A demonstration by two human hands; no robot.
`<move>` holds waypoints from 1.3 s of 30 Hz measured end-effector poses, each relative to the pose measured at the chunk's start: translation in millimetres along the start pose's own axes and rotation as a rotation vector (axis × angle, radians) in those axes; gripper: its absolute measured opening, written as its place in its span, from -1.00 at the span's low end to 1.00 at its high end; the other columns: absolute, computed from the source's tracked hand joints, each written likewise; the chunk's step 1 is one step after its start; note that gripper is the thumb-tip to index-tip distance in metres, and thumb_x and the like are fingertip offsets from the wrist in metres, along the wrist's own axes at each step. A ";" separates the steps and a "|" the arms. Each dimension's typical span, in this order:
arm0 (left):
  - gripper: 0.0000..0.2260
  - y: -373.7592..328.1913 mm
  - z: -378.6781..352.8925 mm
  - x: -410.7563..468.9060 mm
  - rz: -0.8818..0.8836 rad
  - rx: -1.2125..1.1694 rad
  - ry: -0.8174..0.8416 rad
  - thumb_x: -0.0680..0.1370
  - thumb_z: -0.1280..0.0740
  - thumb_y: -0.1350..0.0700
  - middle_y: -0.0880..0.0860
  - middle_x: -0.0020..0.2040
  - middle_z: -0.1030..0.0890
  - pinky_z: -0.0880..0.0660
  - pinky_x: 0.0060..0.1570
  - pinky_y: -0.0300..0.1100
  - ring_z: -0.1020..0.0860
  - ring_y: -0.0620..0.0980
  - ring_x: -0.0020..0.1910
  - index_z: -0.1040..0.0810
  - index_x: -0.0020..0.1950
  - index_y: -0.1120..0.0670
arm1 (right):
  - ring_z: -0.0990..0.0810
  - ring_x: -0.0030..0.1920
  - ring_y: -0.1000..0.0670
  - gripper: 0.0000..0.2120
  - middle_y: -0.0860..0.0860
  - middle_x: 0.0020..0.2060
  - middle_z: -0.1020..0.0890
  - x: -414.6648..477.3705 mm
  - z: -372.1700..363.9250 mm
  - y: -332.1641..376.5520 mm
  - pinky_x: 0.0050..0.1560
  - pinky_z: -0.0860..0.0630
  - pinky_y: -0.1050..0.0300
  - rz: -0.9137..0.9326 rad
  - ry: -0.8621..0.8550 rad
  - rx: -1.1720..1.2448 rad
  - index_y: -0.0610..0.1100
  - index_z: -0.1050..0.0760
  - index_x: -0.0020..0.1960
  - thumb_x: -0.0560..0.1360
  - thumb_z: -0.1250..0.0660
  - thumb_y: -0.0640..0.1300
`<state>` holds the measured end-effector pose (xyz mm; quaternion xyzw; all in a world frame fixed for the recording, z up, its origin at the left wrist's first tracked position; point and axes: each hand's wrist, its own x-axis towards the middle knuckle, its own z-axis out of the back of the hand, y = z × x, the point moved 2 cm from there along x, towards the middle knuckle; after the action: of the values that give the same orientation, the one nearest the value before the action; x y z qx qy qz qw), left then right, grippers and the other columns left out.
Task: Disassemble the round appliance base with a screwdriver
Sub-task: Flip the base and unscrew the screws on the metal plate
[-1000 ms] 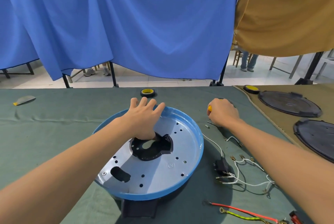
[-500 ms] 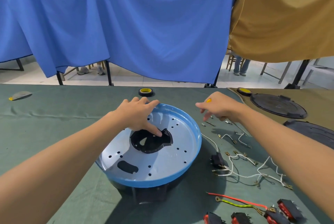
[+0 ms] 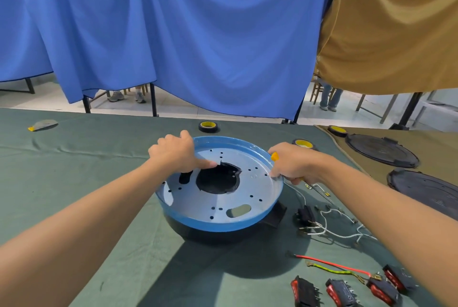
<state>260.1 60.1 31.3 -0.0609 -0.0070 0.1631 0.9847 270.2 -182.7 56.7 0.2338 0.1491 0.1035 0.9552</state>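
Note:
The round appliance base (image 3: 247,197), a blue-rimmed silver pan on a black body, sits in the middle of the green table. A large black hole lies at its centre. My left hand (image 3: 177,151) grips the far-left rim, its thumb pressing on the silver plate beside the hole. My right hand (image 3: 295,165) grips the right rim while holding the screwdriver (image 3: 274,156). Its yellow handle end shows above the fingers. The metal shaft sticks out below the hand toward the right.
Loose switches with white wires (image 3: 322,227) lie right of the base. Red rocker switches (image 3: 347,289) and a red and yellow wire (image 3: 329,265) lie near the front right. Tape rolls (image 3: 208,127) sit behind the base. Black round covers (image 3: 381,150) lie on the brown cloth at right.
The base has turned, so its oval slot now faces me. My left hand moved from the centre to the far-left rim. My right hand came in from the table onto the right rim.

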 end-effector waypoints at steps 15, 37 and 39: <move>0.00 2.9 3.1 4.5 0.076 -0.034 0.030 0.19 -0.38 -0.52 0.19 0.27 -0.42 -0.37 0.05 0.05 -0.38 0.22 0.28 -0.22 0.37 0.13 | -0.34 -0.44 0.03 -0.66 -0.03 -0.33 -0.53 22.1 -1.9 -2.5 -0.59 -0.24 0.29 0.100 -0.074 -0.009 -0.03 -0.57 0.20 0.53 -0.22 -0.30; -0.10 -3.6 9.1 0.5 -0.015 -0.152 0.244 0.33 -0.51 -0.25 0.14 0.31 -0.43 -0.43 0.15 0.01 -0.44 0.18 0.22 -0.17 0.44 0.17 | -0.24 -0.32 -0.11 -0.91 -0.18 -0.24 -0.37 -1.5 4.2 -16.4 -0.40 -0.16 0.09 -0.019 0.182 0.008 -0.23 -0.43 -0.07 0.45 -0.32 -0.27; -0.13 -4.5 11.4 -1.8 -0.053 -0.110 0.238 0.34 -0.50 -0.26 0.14 0.29 -0.44 -0.43 0.19 0.04 -0.44 0.17 0.21 -0.20 0.42 0.17 | -0.25 -0.35 -0.07 -0.89 -0.18 -0.20 -0.37 3.7 4.3 -16.1 -0.41 -0.19 0.11 -0.003 0.189 0.066 -0.23 -0.43 -0.01 0.48 -0.28 -0.34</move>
<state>259.5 56.6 43.1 -0.1336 0.0991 0.1278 0.9777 277.2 -197.5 51.8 0.2541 0.2421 0.1184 0.9289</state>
